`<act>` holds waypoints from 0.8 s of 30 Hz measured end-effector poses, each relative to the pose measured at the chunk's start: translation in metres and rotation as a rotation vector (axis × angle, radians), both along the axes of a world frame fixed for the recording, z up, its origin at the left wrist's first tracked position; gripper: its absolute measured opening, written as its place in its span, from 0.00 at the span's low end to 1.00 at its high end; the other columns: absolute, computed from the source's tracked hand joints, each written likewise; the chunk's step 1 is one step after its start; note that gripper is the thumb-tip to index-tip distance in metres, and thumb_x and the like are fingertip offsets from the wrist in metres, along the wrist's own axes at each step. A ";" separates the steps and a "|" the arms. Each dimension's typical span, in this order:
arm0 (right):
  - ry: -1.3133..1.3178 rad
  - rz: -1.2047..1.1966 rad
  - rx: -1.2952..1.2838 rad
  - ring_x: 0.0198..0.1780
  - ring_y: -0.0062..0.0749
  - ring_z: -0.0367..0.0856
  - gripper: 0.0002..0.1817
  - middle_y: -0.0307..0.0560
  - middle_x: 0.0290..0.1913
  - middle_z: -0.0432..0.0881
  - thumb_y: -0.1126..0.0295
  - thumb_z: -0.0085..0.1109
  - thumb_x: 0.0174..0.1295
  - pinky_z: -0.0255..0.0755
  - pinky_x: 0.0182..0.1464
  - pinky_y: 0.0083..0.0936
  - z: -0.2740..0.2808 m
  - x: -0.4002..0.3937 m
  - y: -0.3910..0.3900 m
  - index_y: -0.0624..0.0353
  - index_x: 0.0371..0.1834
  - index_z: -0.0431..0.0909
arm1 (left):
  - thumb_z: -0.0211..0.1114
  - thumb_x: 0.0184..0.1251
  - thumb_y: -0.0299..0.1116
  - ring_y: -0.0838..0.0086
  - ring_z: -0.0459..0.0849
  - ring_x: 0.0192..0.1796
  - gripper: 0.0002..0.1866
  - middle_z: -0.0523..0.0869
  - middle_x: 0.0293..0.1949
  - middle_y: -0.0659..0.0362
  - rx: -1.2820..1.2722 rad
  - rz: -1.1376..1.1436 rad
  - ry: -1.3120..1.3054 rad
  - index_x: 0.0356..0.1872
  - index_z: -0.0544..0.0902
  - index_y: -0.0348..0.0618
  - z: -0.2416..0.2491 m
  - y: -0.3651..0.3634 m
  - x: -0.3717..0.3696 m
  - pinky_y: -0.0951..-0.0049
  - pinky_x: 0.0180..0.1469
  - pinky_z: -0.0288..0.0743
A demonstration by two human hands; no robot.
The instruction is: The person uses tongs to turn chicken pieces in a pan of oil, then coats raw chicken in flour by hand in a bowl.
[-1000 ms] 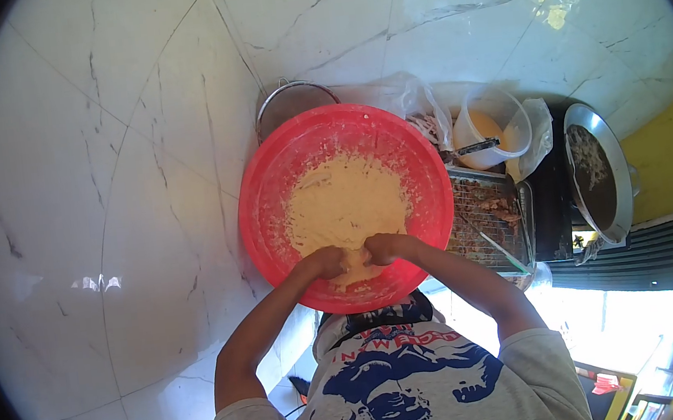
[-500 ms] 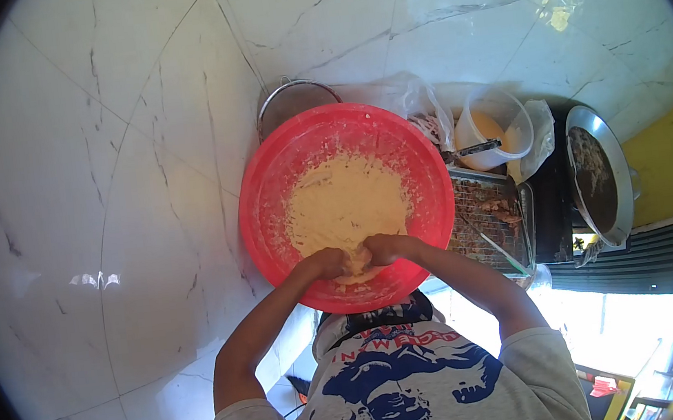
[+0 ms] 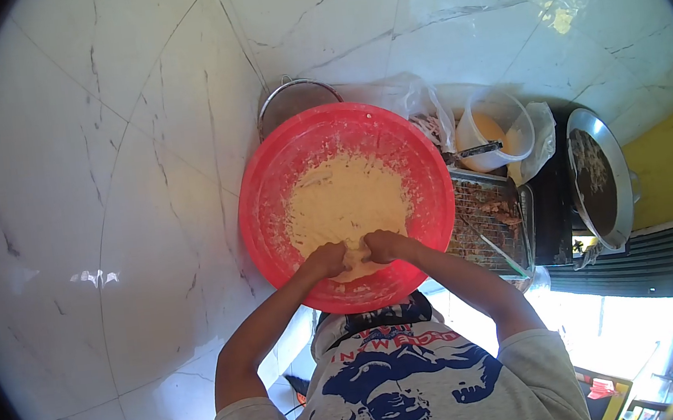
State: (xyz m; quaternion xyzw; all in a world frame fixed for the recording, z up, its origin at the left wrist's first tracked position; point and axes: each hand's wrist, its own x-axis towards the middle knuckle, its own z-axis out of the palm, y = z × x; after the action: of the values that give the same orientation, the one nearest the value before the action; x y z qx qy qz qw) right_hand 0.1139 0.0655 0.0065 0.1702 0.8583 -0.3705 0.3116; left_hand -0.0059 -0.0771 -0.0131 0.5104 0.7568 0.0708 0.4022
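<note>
A large red basin [image 3: 264, 209] holds a broad mass of pale yellow flour-like mixture [image 3: 343, 197]. Near the basin's front edge my left hand [image 3: 329, 260] has its fingers curled into the mixture. Just right of it, a small gap away, my right hand [image 3: 383, 247] is curled as well. Between the two hands lies a lump of the pale mixture. The fingertips are sunk in or covered, so what each hand grips is hard to make out. Flour streaks coat the basin's inner wall.
Right of the basin stand a clear plastic tub [image 3: 480, 129] with yellowish contents, a plastic bag [image 3: 429, 106], a wire rack tray [image 3: 476, 212] with brown pieces, and a metal pan [image 3: 624, 180] of dark liquid. A metal-rimmed container [image 3: 292, 98] shows behind the basin.
Both hands have shifted very slightly up, away from the basin's front edge. The basin has not moved.
</note>
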 end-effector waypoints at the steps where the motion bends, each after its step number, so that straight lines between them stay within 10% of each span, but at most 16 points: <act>1: 0.043 0.039 0.069 0.50 0.50 0.79 0.23 0.59 0.46 0.81 0.58 0.68 0.51 0.73 0.50 0.36 0.002 0.000 -0.002 0.61 0.46 0.80 | 0.69 0.49 0.38 0.54 0.83 0.47 0.21 0.83 0.40 0.42 -0.001 0.000 -0.001 0.43 0.80 0.35 -0.006 -0.001 0.001 0.59 0.48 0.75; 12: -0.245 0.355 -0.028 0.45 0.45 0.82 0.22 0.58 0.41 0.83 0.60 0.69 0.45 0.76 0.46 0.34 0.009 -0.005 -0.008 0.63 0.40 0.82 | 0.68 0.50 0.43 0.58 0.82 0.47 0.23 0.85 0.41 0.48 -0.255 -0.427 -0.323 0.49 0.81 0.48 0.013 0.009 0.001 0.61 0.48 0.74; 18: -0.098 0.256 -0.007 0.43 0.44 0.83 0.25 0.57 0.39 0.84 0.58 0.71 0.43 0.75 0.44 0.33 -0.009 -0.001 0.004 0.64 0.41 0.82 | 0.67 0.52 0.42 0.60 0.84 0.44 0.26 0.85 0.40 0.49 0.092 -0.271 -0.232 0.54 0.79 0.50 -0.007 -0.005 -0.002 0.63 0.47 0.74; 24: -0.174 0.324 -0.056 0.44 0.44 0.82 0.25 0.56 0.40 0.84 0.58 0.71 0.44 0.75 0.45 0.34 -0.001 -0.003 -0.006 0.63 0.42 0.81 | 0.66 0.51 0.39 0.56 0.84 0.41 0.19 0.85 0.36 0.47 -0.074 -0.295 -0.293 0.45 0.82 0.45 -0.015 0.002 0.002 0.62 0.45 0.75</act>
State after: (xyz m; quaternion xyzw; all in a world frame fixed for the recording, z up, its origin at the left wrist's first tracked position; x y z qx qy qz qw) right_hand 0.1113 0.0597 0.0052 0.0524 0.8337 -0.3229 0.4449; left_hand -0.0041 -0.0755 -0.0283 0.5849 0.6093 0.0567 0.5324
